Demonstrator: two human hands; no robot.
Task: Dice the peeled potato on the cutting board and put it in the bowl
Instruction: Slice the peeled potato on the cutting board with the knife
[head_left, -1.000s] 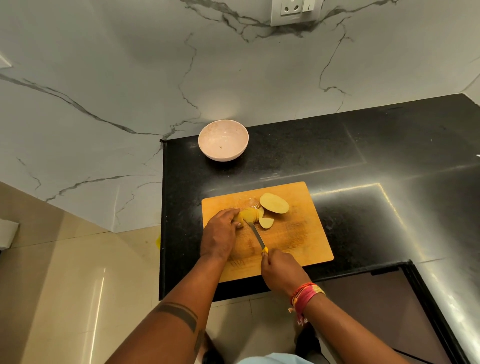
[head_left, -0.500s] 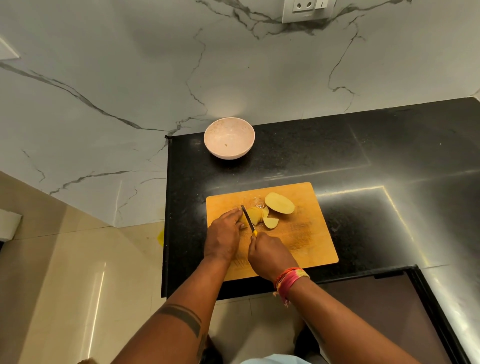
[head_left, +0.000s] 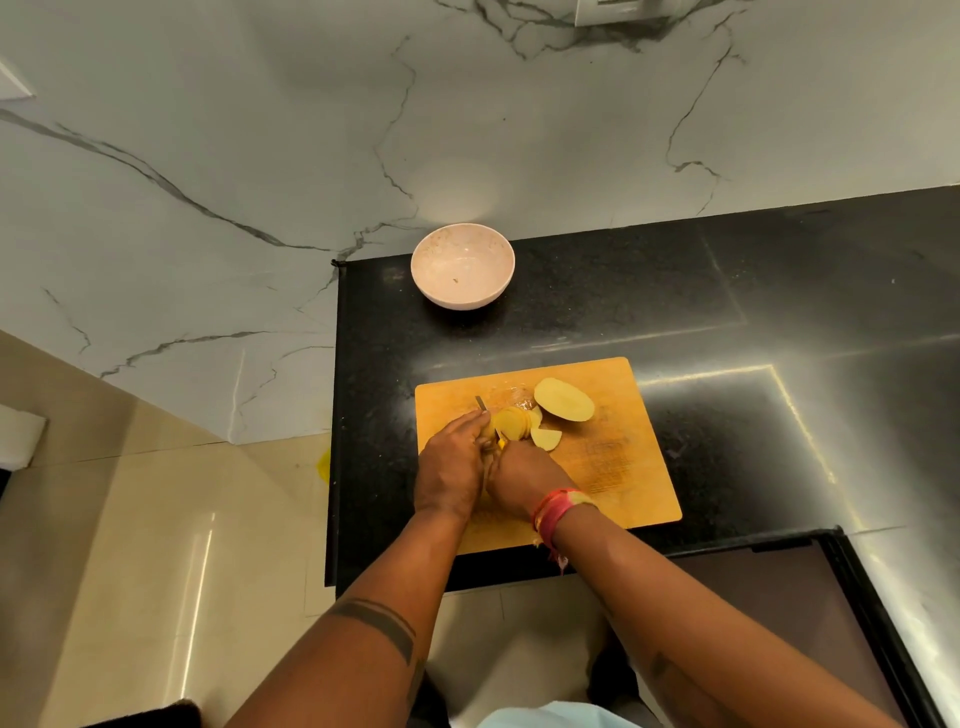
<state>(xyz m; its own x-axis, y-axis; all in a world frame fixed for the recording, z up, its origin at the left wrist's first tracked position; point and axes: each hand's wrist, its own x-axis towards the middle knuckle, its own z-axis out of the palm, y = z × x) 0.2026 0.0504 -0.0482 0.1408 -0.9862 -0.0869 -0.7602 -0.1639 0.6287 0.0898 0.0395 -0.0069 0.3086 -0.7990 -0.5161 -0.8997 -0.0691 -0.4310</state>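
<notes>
Knife (head_left: 482, 404) now pushed further through the potato (head_left: 511, 422) slices, right hand (head_left: 522, 475) curled round its handle, left hand (head_left: 453, 464) pinching the stack on the cutting board (head_left: 631, 467), bowl (head_left: 462, 265) beyond.

black counter (head_left: 649, 291), cutting board (head_left: 623, 467), bowl (head_left: 462, 266)
</notes>
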